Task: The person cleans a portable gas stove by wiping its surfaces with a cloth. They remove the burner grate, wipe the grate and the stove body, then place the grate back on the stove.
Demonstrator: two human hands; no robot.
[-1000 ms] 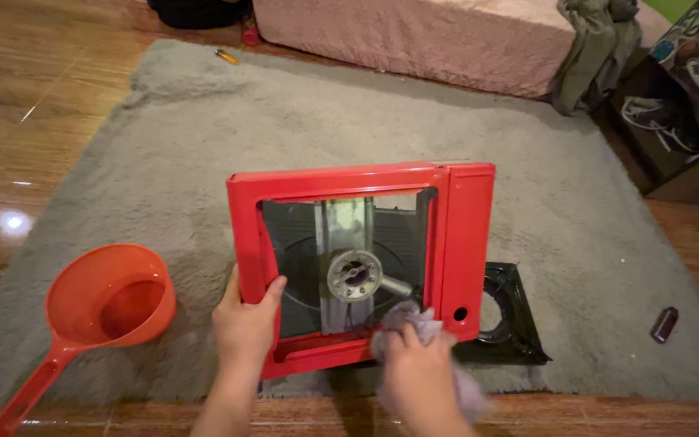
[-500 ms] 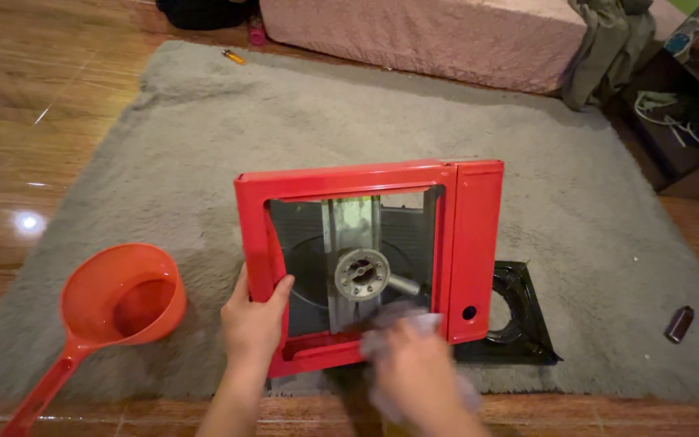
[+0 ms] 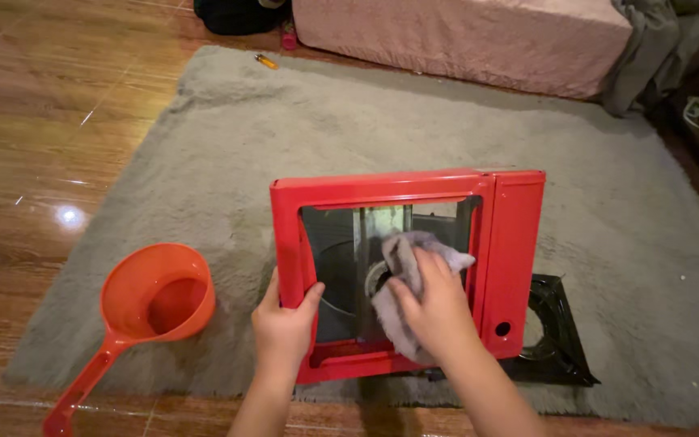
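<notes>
The rug point(image 3: 204, 146) lies on the wood floor with the red stove point(image 3: 406, 267) on it, near its front edge. The stove's open top faces the camera; its long axis runs left to right, with the control panel at the right end. The right hand point(image 3: 438, 311), which a second ago rubbed the lower front edge, has moved up over the burner and presses the grey cloth point(image 3: 402, 279) there, fingers curled on it, so the wiping has passed to the centre. The left hand point(image 3: 285, 328) still clamps the stove's left frame. An orange dipper point(image 3: 151, 295) sits well to the left.
</notes>
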